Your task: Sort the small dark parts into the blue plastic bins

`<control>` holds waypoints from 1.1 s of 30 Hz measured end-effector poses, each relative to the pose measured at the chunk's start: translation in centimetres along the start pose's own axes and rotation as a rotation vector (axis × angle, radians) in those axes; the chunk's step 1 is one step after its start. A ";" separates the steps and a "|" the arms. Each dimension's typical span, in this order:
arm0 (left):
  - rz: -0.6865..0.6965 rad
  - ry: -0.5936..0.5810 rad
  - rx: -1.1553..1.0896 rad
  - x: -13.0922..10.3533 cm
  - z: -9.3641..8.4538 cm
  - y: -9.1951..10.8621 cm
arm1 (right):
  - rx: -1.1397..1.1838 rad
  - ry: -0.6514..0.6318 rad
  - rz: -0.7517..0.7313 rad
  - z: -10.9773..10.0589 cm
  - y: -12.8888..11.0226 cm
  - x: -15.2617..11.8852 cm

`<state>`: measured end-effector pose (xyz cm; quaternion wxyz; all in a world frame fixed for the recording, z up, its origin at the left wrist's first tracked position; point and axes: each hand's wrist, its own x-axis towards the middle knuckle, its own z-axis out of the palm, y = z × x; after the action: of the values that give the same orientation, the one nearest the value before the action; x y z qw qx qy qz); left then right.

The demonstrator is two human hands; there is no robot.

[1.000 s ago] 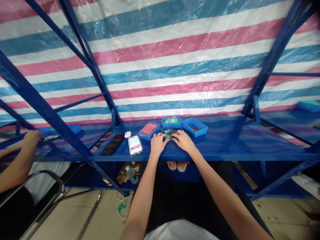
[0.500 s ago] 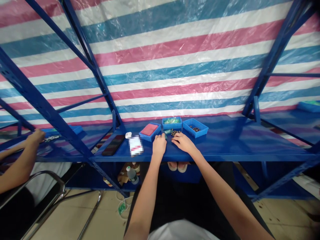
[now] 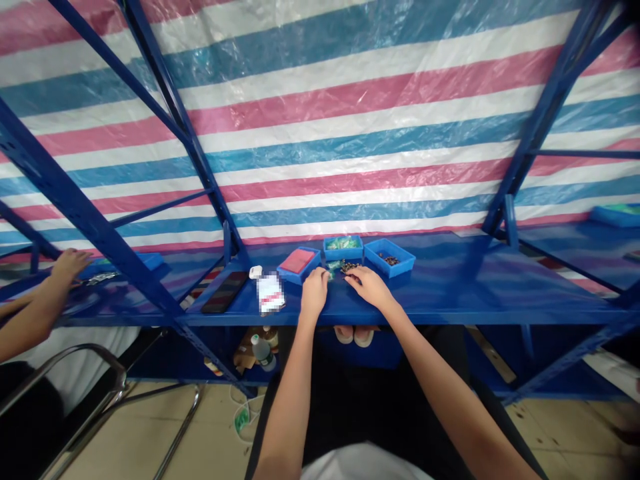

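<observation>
My left hand (image 3: pixel 315 291) rests on the blue bench with its fingers curled together, beside a few small green-and-clear packets (image 3: pixel 334 265). Whatever is between its fingertips is too small to make out. My right hand (image 3: pixel 370 287) bends over a loose pile of small dark and brass-coloured parts (image 3: pixel 349 266), thumb and fingers drawn together at its edge. Its fingertips partly cover the pile, so their contents are hidden. Behind the hands stand a blue tray of green packets (image 3: pixel 343 254), a blue tray with more small parts (image 3: pixel 400 269) and a blue tray holding pink sheets (image 3: pixel 283 273).
Left of the trays lie a dark phone (image 3: pixel 225 292), a small white case (image 3: pixel 255 272) and a blurred white packet (image 3: pixel 271 293). Blue uprights (image 3: pixel 200 167) frame the bench (image 3: pixel 475 287). A co-worker's hand (image 3: pixel 71 262) is at far left. Bottles (image 3: pixel 263 352) stand below.
My left hand has shifted slightly left and toward me, showing more of the green packets. My right hand stays at the parts pile. The co-worker's hand has lifted a little.
</observation>
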<state>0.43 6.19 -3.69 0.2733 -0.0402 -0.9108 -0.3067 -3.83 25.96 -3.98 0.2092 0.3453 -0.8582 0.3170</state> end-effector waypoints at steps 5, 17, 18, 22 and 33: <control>-0.190 -0.034 -0.501 0.1 -0.7 -1.0 | 0.034 -0.012 0.021 -0.4 -0.8 -0.2; -0.238 -0.280 -0.562 -0.2 -1.3 0.2 | -0.002 -0.074 -0.046 -0.9 -1.9 -0.6; -0.242 -0.287 -0.585 -0.2 -1.3 0.2 | -0.002 -0.069 -0.051 -1.0 -2.0 -0.7; -0.187 -0.327 -0.748 -0.3 -1.3 0.1 | -0.029 -0.047 -0.091 -1.2 -2.5 -1.1; 0.022 -0.285 -0.784 0.0 -0.7 -1.1 | 0.108 0.112 -0.191 -1.1 -1.8 -1.2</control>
<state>0.51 4.92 -3.86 0.1119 -0.1927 -0.7533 -0.6188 -1.55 26.26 -3.14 0.2674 0.4181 -0.7900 0.3600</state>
